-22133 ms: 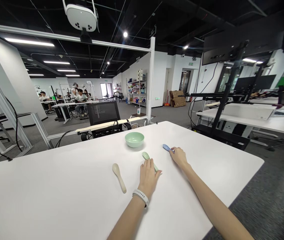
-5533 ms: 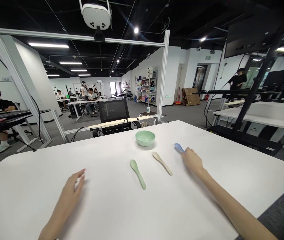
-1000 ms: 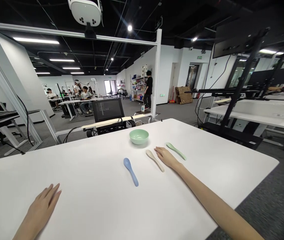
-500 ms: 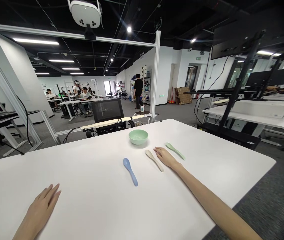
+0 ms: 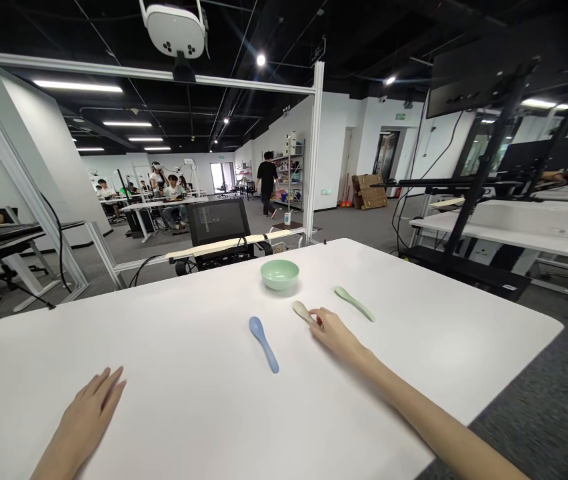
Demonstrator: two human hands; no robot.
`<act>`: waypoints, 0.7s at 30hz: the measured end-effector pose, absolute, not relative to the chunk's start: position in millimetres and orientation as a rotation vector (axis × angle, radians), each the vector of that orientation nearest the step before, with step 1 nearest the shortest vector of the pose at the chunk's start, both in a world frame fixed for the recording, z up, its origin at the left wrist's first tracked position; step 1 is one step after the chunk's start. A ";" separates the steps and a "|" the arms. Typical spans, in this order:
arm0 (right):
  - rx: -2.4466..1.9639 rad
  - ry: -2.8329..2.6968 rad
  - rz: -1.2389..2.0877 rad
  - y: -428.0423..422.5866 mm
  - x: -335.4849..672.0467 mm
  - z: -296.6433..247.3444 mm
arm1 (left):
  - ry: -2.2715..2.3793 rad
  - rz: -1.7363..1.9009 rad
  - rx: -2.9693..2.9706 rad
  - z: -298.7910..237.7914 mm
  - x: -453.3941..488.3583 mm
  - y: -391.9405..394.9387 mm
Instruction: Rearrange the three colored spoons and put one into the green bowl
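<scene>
My right hand (image 5: 335,335) is over the handle of a beige spoon (image 5: 301,310), its fingers curled down around the handle. The spoon's bowl end shows beyond my fingertips, while most of its handle is hidden under the hand. To the left lies a blue spoon (image 5: 264,344), and to the right a light green spoon (image 5: 355,304). A pale green bowl (image 5: 279,275) stands just behind the spoons. At the lower left, my left hand (image 5: 83,417) rests palm down with fingers stretched out, holding nothing.
The white table (image 5: 184,400) has rounded corners. Along its far side runs a metal frame (image 5: 315,153), with an office chair (image 5: 218,227) behind. A black stand (image 5: 479,160) rises off to the right. Several people are in the background, one walking near shelves.
My right hand has drawn back toward me from between the beige and green spoons, and its fingers have curled onto the beige spoon's handle. My left hand stays in place.
</scene>
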State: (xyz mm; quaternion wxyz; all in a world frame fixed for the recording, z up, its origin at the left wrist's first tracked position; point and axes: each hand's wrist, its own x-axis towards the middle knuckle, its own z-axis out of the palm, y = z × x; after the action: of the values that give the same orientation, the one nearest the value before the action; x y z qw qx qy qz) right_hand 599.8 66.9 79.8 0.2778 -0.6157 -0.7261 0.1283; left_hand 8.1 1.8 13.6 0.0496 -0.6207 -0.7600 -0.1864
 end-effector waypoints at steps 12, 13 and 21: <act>-1.620 -2.094 -0.022 153.7 589.0 176.7 | -2.271 -0.544 -1.901 6.2 2.0 4.0; -1.678 -2.142 -0.042 164.9 582.0 181.8 | -2.270 -0.540 -1.901 5.8 1.4 4.1; -1.930 -2.239 -0.107 214.0 543.3 175.6 | -2.255 -0.522 -1.881 6.2 1.2 4.4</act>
State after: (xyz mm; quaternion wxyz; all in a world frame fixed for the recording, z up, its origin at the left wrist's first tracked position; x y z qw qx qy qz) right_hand 543.3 214.0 175.6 0.0917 -0.6496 -0.7538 -0.0361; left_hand 1.2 4.4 6.2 0.0796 -0.6287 -0.7536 -0.1744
